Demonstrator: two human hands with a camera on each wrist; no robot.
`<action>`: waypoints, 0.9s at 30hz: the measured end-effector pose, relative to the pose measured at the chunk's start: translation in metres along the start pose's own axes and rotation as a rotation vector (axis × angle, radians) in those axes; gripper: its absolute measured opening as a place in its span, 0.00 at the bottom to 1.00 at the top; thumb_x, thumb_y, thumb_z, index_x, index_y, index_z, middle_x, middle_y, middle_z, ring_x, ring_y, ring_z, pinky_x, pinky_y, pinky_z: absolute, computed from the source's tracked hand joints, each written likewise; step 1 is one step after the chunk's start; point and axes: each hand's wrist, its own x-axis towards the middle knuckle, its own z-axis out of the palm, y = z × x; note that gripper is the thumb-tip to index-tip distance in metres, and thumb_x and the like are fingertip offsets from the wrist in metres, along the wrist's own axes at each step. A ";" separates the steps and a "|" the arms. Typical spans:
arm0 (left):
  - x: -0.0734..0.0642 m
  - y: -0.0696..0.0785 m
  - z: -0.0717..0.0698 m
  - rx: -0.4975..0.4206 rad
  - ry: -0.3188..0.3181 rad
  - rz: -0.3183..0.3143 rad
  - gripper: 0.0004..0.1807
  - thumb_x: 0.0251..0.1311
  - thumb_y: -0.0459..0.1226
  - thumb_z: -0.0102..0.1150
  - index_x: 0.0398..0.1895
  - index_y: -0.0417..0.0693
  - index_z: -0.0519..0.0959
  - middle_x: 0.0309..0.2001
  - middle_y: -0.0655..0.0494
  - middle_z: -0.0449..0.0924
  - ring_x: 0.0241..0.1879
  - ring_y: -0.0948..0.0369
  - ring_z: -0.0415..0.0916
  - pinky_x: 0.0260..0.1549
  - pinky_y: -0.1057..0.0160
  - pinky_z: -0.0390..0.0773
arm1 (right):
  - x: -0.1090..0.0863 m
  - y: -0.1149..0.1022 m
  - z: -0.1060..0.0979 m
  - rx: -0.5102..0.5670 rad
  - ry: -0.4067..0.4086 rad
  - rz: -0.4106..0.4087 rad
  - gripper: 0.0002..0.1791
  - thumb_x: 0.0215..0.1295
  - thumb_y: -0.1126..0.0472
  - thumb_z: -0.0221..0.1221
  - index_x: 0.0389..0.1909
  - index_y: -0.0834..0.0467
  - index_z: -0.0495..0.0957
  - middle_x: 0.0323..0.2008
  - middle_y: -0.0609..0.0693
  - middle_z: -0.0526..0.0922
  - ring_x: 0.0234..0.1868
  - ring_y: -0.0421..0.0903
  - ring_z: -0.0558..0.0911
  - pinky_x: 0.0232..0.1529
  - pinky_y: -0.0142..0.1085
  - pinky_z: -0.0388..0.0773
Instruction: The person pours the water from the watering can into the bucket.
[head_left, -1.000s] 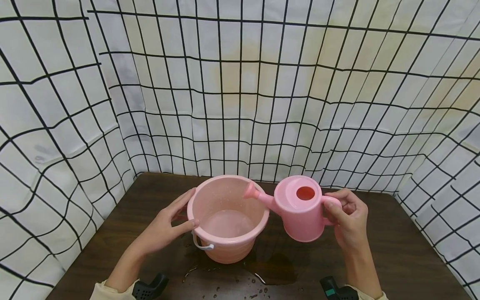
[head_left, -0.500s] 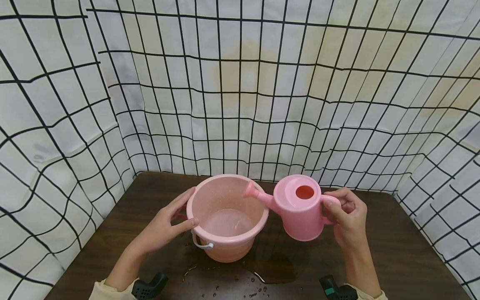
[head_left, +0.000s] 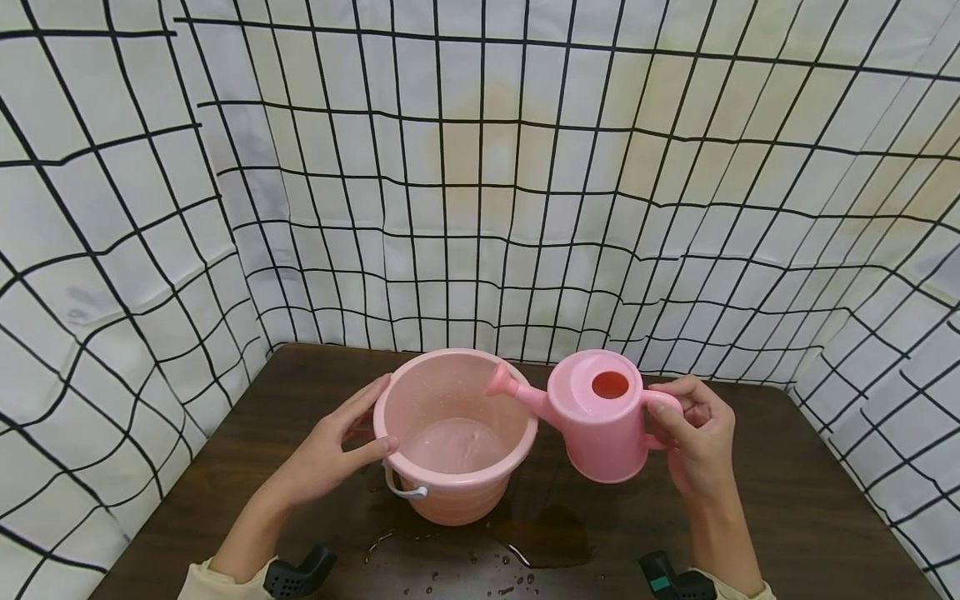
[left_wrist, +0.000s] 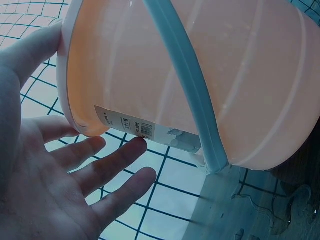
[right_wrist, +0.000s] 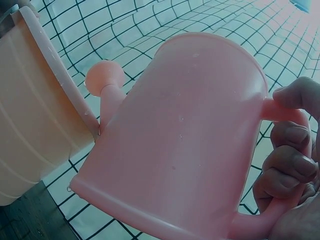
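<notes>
Bucket (head_left: 453, 502): upright on the desk (head_left: 772, 475), with what looks like shallow water in the bottom.
Can (head_left: 606, 446): at the bucket's 3 o'clock, top hole facing up, apparently held clear of the desk.
Left hand (head_left: 332, 450): at the bucket's 9 o'clock, fingers spread and fairly straight, thumb on the rim; steadying rather than gripping.
Right hand (head_left: 701, 433): at the can's 3 o'clock, fingers curled firmly round its handle (head_left: 662, 398).
Puddle (head_left: 551, 537): on the desk, between the bucket's 4 and 5 o'clock.
Spout (head_left: 527, 397): crosses the bucket's rim between 2 and 3 o'clock, its tip over the mouth; whether it touches the rim, I cannot tell.
Pouring: probably the step in hand, the can emptying into the bucket; no stream shows clearly, so the flow may be thin or paused.
Tilt: the next move likely calls for the right wrist to tip the spout towards 9 o'clock if water remains, tip inside the rim, while the left hand holds the bucket steady.
</notes>
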 end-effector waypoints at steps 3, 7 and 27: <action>0.000 0.000 0.000 -0.009 -0.004 -0.002 0.39 0.59 0.41 0.57 0.71 0.63 0.50 0.72 0.59 0.46 0.51 0.54 0.74 0.48 0.54 0.74 | 0.000 0.000 0.000 0.000 -0.001 0.004 0.12 0.56 0.82 0.46 0.36 0.71 0.76 0.23 0.55 0.80 0.16 0.45 0.61 0.08 0.34 0.62; 0.000 0.000 0.000 -0.009 -0.006 -0.006 0.39 0.59 0.42 0.57 0.71 0.64 0.50 0.72 0.60 0.47 0.51 0.54 0.73 0.48 0.52 0.74 | -0.001 0.000 -0.001 -0.009 -0.008 0.000 0.12 0.57 0.82 0.46 0.36 0.71 0.76 0.24 0.55 0.80 0.17 0.45 0.61 0.09 0.36 0.57; 0.000 0.000 0.000 -0.018 -0.007 -0.002 0.39 0.59 0.41 0.57 0.71 0.62 0.50 0.72 0.61 0.47 0.51 0.54 0.73 0.47 0.54 0.74 | 0.000 -0.001 -0.003 -0.004 -0.047 -0.015 0.12 0.57 0.82 0.46 0.37 0.72 0.75 0.26 0.56 0.81 0.17 0.47 0.64 0.15 0.31 0.74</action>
